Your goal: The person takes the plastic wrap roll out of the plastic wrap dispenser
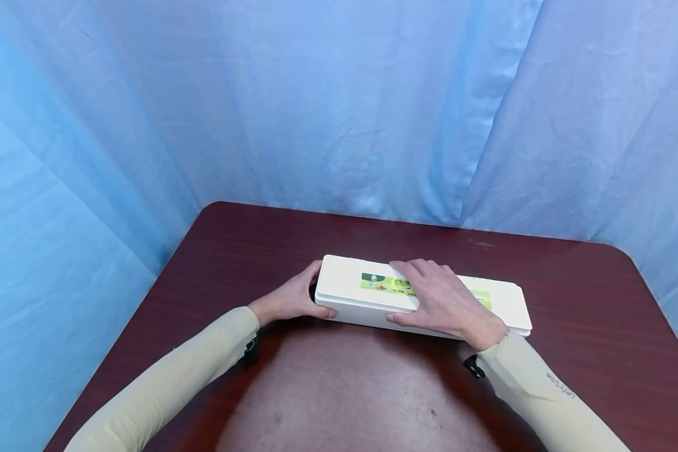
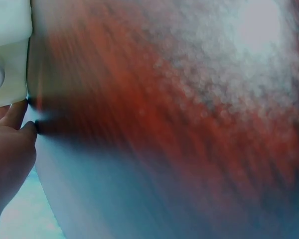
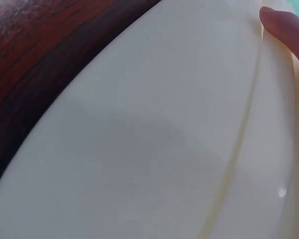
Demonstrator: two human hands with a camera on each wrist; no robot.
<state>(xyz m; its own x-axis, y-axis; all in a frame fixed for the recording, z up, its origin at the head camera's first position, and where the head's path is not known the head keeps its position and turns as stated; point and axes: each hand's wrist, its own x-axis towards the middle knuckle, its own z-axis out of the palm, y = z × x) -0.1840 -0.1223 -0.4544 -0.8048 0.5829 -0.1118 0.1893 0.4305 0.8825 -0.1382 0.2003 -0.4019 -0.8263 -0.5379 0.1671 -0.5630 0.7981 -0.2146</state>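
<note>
A long white cling film box [image 1: 347, 282] with a green label marked "PE" lies crosswise on the dark red table. My left hand [image 1: 290, 297] holds its left end, thumb at the lower front edge and fingers curled behind the end. Over the top and front reaches my right hand [image 1: 443, 301], gripping right of the middle with its thumb on the front face and covering part of the label. In the left wrist view the end of the box [image 2: 15, 62] shows a round opening. A seam runs along the box [image 3: 139, 124] near the thumb [image 3: 284, 27] in the right wrist view.
The table [image 1: 248, 238] has rounded far corners and a bright glare patch in front of the box. Blue curtains [image 1: 328, 113] hang behind it and along both sides. Dark straps show at both wrists below the beige sleeves [image 1: 175, 376].
</note>
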